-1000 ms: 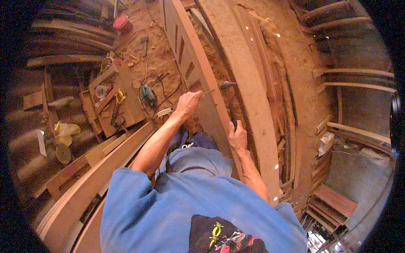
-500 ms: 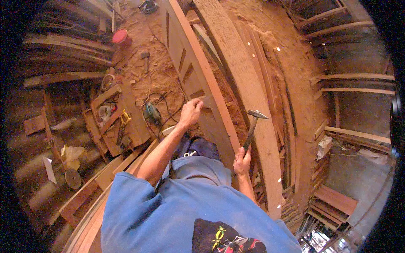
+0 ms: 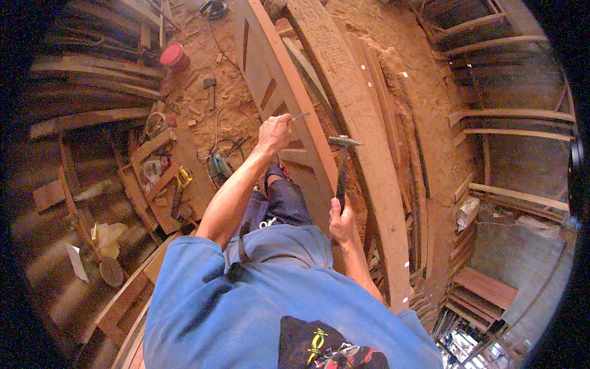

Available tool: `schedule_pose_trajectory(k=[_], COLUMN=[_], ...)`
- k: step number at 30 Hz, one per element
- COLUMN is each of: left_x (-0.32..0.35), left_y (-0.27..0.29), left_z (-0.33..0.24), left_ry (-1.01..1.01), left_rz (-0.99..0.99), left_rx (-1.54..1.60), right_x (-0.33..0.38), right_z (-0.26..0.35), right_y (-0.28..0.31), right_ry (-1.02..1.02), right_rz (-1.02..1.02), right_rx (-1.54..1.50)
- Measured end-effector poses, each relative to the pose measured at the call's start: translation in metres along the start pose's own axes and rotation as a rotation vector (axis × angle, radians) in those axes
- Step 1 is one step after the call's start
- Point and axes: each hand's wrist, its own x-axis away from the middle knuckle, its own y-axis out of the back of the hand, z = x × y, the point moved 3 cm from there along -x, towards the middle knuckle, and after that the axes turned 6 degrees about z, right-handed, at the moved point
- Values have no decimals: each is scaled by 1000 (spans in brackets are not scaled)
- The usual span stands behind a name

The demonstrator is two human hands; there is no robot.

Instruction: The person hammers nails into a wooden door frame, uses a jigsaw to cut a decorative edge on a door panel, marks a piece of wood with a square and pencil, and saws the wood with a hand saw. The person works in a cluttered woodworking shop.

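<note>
My left hand point(image 3: 276, 132) pinches a thin piece point(image 3: 301, 115) over the panelled door point(image 3: 317, 134); right hand point(image 3: 342, 220) wraps round hammer point(image 3: 342, 172) handle, head just right of door.

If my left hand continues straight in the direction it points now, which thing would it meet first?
Most likely the long edge of the wooden door, just past the left hand in this view. Depth is unclear, so the hand might pass above it.
</note>
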Motion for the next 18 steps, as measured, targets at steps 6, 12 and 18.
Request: schedule_pose_trajectory(k=[6,12,18], left_x=[-6,-4,-3], left_y=[-6,11,34], left_z=[9,2,-20], left_ry=[-30,-117,-275], left_rz=[69,76,122], left_rx=[-17,8,-59], right_x=[-64,-107,-96], right_z=[34,56,21], right_y=[-12,-27,-39], right_ry=[-112,-144,-18], right_rz=[53,76,-71], right_rx=[201,471,88])
